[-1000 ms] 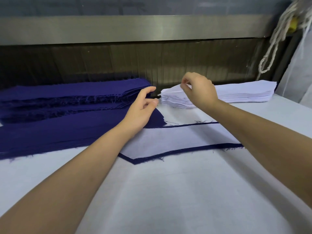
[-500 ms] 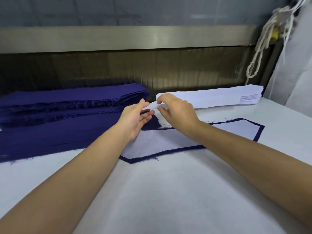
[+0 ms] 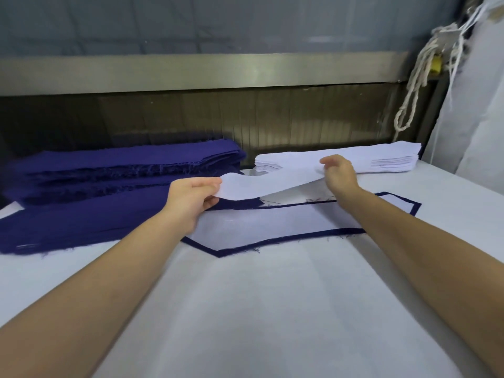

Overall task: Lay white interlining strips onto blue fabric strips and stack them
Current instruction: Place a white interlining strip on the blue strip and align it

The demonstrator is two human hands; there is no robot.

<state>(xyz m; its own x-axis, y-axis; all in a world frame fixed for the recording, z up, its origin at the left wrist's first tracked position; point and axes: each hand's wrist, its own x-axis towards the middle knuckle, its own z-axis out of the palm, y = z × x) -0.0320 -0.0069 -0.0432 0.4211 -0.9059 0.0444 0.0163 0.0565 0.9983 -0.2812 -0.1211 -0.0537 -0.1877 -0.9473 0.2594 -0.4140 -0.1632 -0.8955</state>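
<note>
Interlining is in the air at the middle of the frame: one white interlining strip (image 3: 261,184) hangs slightly slack between the two hands, clear of the table (image 3: 272,309). The left hand (image 3: 192,199) pinches the strip's left end, thumb on top and the other fingers curled underneath. The right hand (image 3: 339,174), further right and a little higher, has its fingers curled round the strip's other part; the back of the hand hides the grip itself. Just below the lifted strip lies a bare blue fabric strip (image 3: 81,225), spread flat from the left edge of the frame, its right end reaching under the white one. In front of that, at centre, sits an interlined piece (image 3: 272,222): white layer on blue, with a narrow blue border showing all round. Behind the right hand, towards the upper right, rests the pile of white interlining strips (image 3: 381,159). To its left, close by but apart from it, is the pile of blue fabric strips (image 3: 122,165), edges frayed. A metal rail (image 3: 204,69) runs across the back, and a pale rope (image 3: 414,85) hangs at the upper right.
</note>
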